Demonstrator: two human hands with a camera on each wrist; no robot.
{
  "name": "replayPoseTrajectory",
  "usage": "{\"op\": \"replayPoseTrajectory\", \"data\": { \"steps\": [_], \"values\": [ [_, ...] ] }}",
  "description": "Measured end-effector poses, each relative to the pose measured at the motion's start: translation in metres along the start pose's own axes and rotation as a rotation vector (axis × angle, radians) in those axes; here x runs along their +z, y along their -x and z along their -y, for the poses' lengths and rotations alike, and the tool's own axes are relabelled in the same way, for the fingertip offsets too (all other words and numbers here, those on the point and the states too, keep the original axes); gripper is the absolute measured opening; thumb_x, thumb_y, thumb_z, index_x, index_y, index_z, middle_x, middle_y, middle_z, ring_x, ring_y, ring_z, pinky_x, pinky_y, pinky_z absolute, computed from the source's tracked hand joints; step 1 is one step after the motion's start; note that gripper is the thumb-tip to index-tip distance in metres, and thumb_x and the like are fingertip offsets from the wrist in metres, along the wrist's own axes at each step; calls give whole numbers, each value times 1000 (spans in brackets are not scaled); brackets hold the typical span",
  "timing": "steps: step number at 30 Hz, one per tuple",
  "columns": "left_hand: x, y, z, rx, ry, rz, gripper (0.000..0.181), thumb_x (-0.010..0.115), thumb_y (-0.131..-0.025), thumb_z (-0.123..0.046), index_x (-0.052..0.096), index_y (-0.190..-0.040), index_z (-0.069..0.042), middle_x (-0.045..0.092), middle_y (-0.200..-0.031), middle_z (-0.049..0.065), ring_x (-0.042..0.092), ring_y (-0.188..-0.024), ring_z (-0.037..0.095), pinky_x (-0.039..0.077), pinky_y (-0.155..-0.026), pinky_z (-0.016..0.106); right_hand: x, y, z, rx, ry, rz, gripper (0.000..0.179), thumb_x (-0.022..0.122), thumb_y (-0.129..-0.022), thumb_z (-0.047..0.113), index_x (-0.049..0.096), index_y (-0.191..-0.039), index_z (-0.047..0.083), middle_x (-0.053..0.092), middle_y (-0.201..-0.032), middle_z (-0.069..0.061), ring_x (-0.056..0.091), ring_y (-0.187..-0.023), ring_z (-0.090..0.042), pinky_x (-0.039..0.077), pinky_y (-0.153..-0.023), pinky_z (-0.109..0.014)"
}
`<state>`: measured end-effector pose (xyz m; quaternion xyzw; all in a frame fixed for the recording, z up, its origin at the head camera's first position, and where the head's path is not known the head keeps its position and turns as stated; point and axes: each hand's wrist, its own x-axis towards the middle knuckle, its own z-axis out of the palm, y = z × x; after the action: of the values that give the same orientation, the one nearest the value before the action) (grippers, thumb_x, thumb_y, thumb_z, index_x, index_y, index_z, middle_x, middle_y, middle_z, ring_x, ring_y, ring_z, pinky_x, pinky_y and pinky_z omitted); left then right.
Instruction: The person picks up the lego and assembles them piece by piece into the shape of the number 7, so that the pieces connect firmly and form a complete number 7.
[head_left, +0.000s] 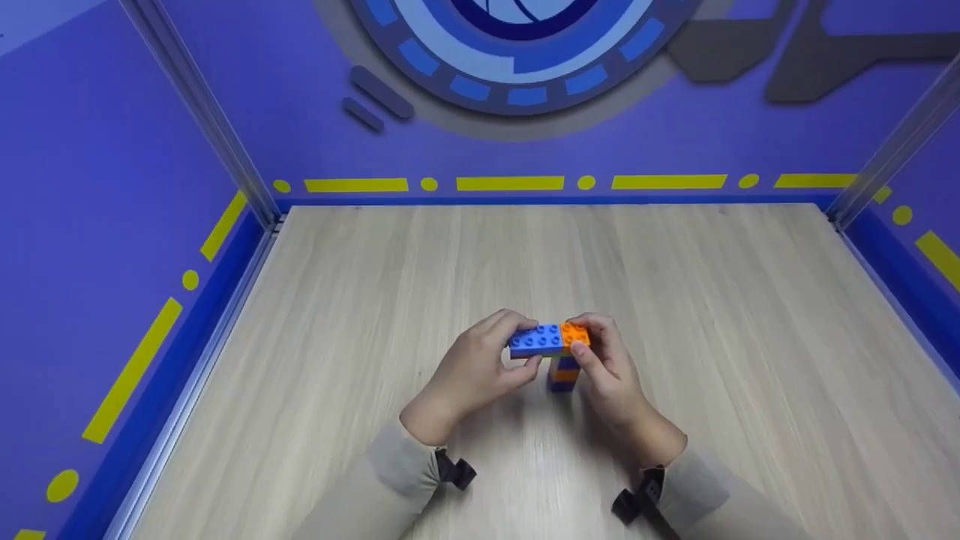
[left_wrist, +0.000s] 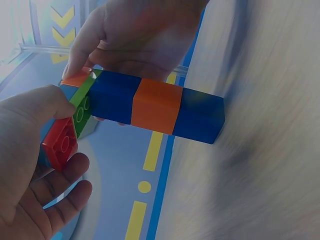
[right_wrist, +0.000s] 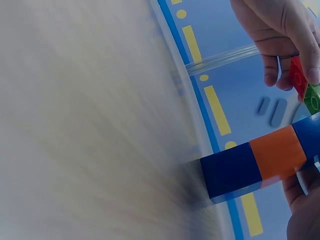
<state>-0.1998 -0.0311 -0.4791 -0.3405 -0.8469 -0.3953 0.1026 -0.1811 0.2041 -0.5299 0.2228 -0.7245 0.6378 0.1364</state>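
A long blue toy building brick (head_left: 536, 341) and a small orange brick (head_left: 576, 334) lie side by side, studs up, as the top layer of one assembly. Under them a green brick (left_wrist: 82, 107) and a red brick (left_wrist: 61, 145) show. A column of blue and orange bricks (left_wrist: 157, 105) hangs below the green one at one end; whether its foot touches the table, I cannot tell. My left hand (head_left: 480, 364) pinches the blue brick's free end between thumb and fingers. On the other side, my right hand (head_left: 611, 371) grips the orange brick, thumb at its near edge.
The assembly is over the middle of a pale wooden table (head_left: 375, 300). Blue-purple panels with yellow dashes (head_left: 510, 183) enclose the back and both sides, joined by metal corner posts (head_left: 217, 112). Dark wrist-worn cameras (head_left: 456, 471) sit at both cuffs.
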Motion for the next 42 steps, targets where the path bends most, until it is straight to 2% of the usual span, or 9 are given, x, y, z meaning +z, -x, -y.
{"op": "replayPoseTrajectory", "data": {
  "steps": [10,15,20,26,33,38,42],
  "values": [
    [0,1,2,-1,44,1,37,86,-97,-15,71,-130,-5,78,-122,9,74,-104,18,67,-92,39,3,5,-8,-93,31,-12,34,50,-109,-13,48,-142,-6,60,-128,5,64,-105,-10,56,-95,-18],
    [0,4,4,-1,24,-10,37,86,-96,-15,72,-129,-6,79,-123,8,74,-106,17,65,-95,34,3,11,-19,-167,106,-40,46,55,-104,-20,49,-148,-9,64,-134,8,66,-117,-3,54,-105,-14],
    [-2,6,5,-11,33,-17,37,86,-98,-17,72,-130,-7,79,-125,7,74,-107,17,67,-95,38,3,12,-22,-210,121,-9,54,55,-101,-24,46,-153,-12,63,-142,6,64,-129,-1,51,-115,-14],
    [1,8,8,-45,59,-23,38,87,-98,-18,73,-133,-9,79,-127,5,71,-103,14,66,-91,35,2,16,-24,-203,147,9,60,55,-101,-24,43,-159,-11,63,-146,1,62,-135,0,48,-120,-14],
    [9,6,11,-87,102,-67,41,85,-101,-20,73,-139,-12,76,-134,3,70,-108,14,67,-91,44,1,16,-25,-162,156,5,65,55,-104,-19,39,-166,-7,64,-149,-5,62,-137,-2,46,-120,-13],
    [13,3,12,-100,58,-119,41,87,-99,-22,77,-139,-18,65,-134,5,66,-110,15,63,-90,34,-2,15,-26,-149,179,2,66,56,-105,-17,37,-167,-7,63,-151,-5,62,-136,-4,46,-120,-14],
    [14,-1,13,-106,40,-129,46,88,-100,-23,77,-144,-19,58,-130,7,61,-106,15,56,-88,26,-5,15,-26,-120,215,-3,67,58,-106,-14,36,-169,-6,63,-152,-10,62,-137,-5,47,-119,-15]
  ]
}}
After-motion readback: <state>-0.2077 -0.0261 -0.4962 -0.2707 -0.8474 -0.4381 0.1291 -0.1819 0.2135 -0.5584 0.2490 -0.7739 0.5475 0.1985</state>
